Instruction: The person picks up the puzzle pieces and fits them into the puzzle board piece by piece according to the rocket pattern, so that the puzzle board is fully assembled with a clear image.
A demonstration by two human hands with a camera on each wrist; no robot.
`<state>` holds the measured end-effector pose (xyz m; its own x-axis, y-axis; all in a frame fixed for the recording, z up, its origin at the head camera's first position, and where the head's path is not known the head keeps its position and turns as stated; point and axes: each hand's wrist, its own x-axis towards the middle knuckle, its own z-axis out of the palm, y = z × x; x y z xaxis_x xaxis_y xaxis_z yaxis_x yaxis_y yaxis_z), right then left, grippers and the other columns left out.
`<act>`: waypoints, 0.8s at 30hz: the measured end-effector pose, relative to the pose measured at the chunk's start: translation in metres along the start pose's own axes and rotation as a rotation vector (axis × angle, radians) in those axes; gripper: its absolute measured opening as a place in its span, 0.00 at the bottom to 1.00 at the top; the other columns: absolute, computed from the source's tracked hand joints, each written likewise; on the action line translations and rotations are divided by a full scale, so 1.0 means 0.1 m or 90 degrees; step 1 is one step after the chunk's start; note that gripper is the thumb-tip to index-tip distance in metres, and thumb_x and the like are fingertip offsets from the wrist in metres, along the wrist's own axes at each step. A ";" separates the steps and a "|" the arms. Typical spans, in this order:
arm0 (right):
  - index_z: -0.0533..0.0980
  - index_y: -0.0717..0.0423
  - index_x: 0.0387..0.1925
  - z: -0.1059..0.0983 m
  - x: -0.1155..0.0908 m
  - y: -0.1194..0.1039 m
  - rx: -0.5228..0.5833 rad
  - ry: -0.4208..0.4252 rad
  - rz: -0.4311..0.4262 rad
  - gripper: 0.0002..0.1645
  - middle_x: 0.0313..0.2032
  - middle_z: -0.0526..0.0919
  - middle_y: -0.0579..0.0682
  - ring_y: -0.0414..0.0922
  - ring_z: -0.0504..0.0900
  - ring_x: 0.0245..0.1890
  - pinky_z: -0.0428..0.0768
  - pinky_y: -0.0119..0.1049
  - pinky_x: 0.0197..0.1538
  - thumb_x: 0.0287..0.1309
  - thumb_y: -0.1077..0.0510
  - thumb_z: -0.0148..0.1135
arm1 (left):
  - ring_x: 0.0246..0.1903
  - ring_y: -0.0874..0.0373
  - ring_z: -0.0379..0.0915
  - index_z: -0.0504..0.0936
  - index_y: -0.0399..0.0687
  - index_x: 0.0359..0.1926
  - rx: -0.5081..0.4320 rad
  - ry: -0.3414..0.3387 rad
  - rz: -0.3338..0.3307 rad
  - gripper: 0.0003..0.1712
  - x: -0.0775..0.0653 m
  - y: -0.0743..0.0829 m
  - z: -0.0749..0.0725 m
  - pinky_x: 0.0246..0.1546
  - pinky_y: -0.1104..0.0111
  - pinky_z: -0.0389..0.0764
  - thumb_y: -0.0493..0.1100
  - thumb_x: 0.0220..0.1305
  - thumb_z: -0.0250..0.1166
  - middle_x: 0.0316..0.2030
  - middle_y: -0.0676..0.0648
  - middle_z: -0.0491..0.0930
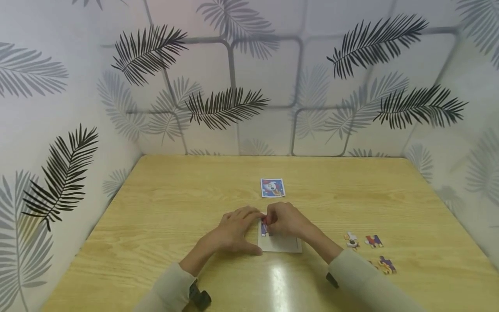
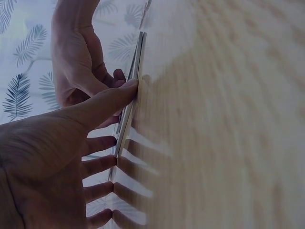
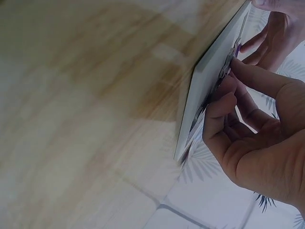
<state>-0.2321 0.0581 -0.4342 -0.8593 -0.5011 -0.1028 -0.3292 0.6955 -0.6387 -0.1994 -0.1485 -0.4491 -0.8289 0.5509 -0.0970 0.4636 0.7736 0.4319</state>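
Observation:
A small pale puzzle board [image 1: 280, 245] lies on the table, with coloured puzzle pieces [image 1: 264, 229] at its upper left. My left hand [image 1: 238, 232] rests along the board's left side, fingers spread. In the left wrist view the thumb of the left hand [image 2: 62, 124] presses on the edge of the board [image 2: 127, 112]. Over the upper part of the board, my right hand [image 1: 286, 218] pinches a puzzle piece, mostly covered by the fingers. The right wrist view shows the thumb and fingers of the right hand [image 3: 252, 129] close against the board's face [image 3: 205, 81].
A square picture card [image 1: 273, 188] with a white cartoon dog lies beyond the board. To the right are several loose puzzle pieces [image 1: 374, 241], some partly hidden by the right sleeve [image 1: 366, 277]. Patterned curtains [image 1: 265, 130] surround the wooden table [image 1: 175, 186].

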 end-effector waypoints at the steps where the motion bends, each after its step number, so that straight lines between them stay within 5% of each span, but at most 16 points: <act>1: 0.78 0.54 0.27 0.00 0.00 0.00 -0.001 -0.001 0.001 0.09 0.27 0.83 0.45 0.41 0.78 0.29 0.75 0.33 0.34 0.49 0.66 0.73 | 0.76 0.49 0.49 0.63 0.61 0.74 0.001 -0.001 -0.002 0.53 0.00 -0.01 0.00 0.69 0.43 0.56 0.66 0.49 0.74 0.74 0.51 0.59; 18: 0.80 0.52 0.17 0.04 -0.01 -0.05 -0.050 0.041 0.055 0.12 0.18 0.80 0.42 0.39 0.73 0.21 0.69 0.30 0.24 0.46 0.63 0.76 | 0.76 0.48 0.51 0.64 0.60 0.73 -0.009 -0.001 0.002 0.53 0.02 0.01 0.01 0.70 0.42 0.55 0.66 0.48 0.75 0.74 0.51 0.59; 24: 0.79 0.50 0.21 0.05 -0.01 -0.04 -0.062 0.054 0.034 0.11 0.22 0.81 0.41 0.40 0.75 0.23 0.71 0.32 0.27 0.48 0.61 0.76 | 0.76 0.49 0.49 0.63 0.61 0.74 -0.002 -0.006 -0.009 0.53 0.03 -0.01 0.00 0.70 0.43 0.55 0.67 0.49 0.74 0.75 0.51 0.58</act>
<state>-0.2279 0.0535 -0.4350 -0.9056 -0.4189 -0.0668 -0.3148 0.7692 -0.5561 -0.2021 -0.1477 -0.4502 -0.8328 0.5423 -0.1116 0.4502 0.7806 0.4336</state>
